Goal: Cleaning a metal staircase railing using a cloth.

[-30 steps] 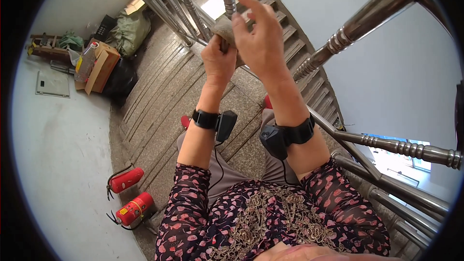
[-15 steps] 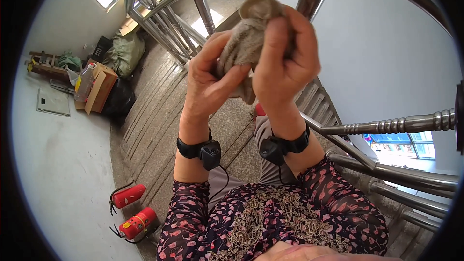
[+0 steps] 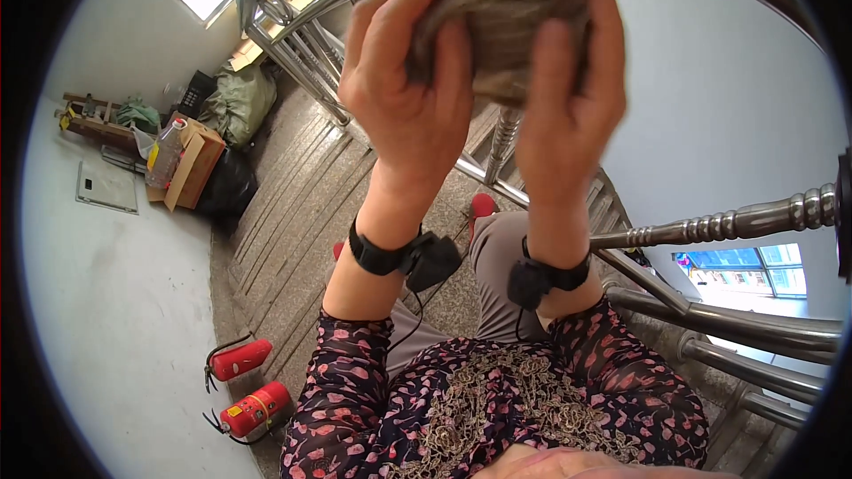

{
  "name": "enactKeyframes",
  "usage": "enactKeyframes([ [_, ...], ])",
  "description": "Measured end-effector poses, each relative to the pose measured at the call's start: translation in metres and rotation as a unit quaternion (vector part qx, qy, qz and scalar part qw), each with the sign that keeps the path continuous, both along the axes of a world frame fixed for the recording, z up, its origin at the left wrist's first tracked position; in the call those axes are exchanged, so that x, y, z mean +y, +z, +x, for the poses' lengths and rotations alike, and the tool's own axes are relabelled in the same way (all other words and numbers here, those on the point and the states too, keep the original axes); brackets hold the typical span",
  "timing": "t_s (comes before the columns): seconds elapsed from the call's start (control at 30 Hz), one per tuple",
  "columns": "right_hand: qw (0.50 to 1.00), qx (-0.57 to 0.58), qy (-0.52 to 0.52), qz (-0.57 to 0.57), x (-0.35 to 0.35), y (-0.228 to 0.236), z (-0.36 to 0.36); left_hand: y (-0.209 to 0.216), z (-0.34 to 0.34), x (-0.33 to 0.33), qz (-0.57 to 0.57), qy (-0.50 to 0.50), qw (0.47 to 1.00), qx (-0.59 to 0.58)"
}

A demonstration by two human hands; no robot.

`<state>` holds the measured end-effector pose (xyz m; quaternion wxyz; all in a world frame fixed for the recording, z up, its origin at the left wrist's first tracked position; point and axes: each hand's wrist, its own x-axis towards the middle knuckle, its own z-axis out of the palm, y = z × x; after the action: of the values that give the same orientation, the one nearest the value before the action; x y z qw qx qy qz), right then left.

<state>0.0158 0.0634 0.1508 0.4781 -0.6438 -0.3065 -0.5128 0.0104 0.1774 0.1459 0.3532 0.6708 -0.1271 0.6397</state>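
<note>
A greyish-brown cloth (image 3: 506, 31), blurred by motion, is stretched and folded between both hands just below the far metal handrail. My left hand (image 3: 404, 75) grips its left end, thumb on the near side and fingers behind. At the other end, my right hand (image 3: 568, 89) is closed round the cloth with the thumb on its face. Part of the far railing post (image 3: 503, 140) shows below the cloth; whether the cloth touches the rail cannot be made out. Each wrist wears a black strap with a small device.
Steel railings (image 3: 772, 222) curve along the right and far side of the stone stairs (image 3: 288, 168). Two red fire extinguishers (image 3: 257, 408) stand by the left wall. Further up lie a cardboard box (image 3: 197, 160), a plastic bottle (image 3: 166, 155), a green sack (image 3: 241, 102) and a black bag (image 3: 229, 182).
Both hands have moved up and farther away with the cloth. The hands have spread apart, and the bunched cloth is now drawn out sideways between them.
</note>
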Motion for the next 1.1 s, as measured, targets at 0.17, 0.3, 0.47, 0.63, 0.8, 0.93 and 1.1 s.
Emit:
enactKeyframes([
  [0.17,0.986,0.106,0.062,0.114,0.019,-0.030,0.027,-0.021,0.024,-0.012,0.076,0.090,0.992,0.044],
  [0.3,0.986,0.080,0.049,0.136,0.023,-0.035,0.027,-0.042,0.018,-0.027,-0.144,-0.152,0.959,0.192],
  [0.47,0.981,0.111,0.050,0.151,0.016,-0.032,0.028,-0.054,0.017,-0.033,-0.200,-0.339,0.894,0.216],
  [0.63,0.977,0.133,0.079,0.149,0.009,-0.021,0.025,-0.067,0.016,-0.038,-0.169,-0.372,0.894,0.185],
  [0.8,0.972,0.203,0.081,0.089,-0.007,-0.026,0.027,-0.065,0.008,-0.031,-0.186,-0.394,0.863,0.255],
  [0.93,0.968,0.238,0.081,0.018,-0.018,-0.050,0.022,-0.075,0.004,-0.029,-0.176,-0.372,0.860,0.302],
  [1.1,0.960,0.267,0.074,-0.034,-0.028,-0.089,0.023,-0.106,0.003,-0.016,-0.160,-0.370,0.844,0.354],
])
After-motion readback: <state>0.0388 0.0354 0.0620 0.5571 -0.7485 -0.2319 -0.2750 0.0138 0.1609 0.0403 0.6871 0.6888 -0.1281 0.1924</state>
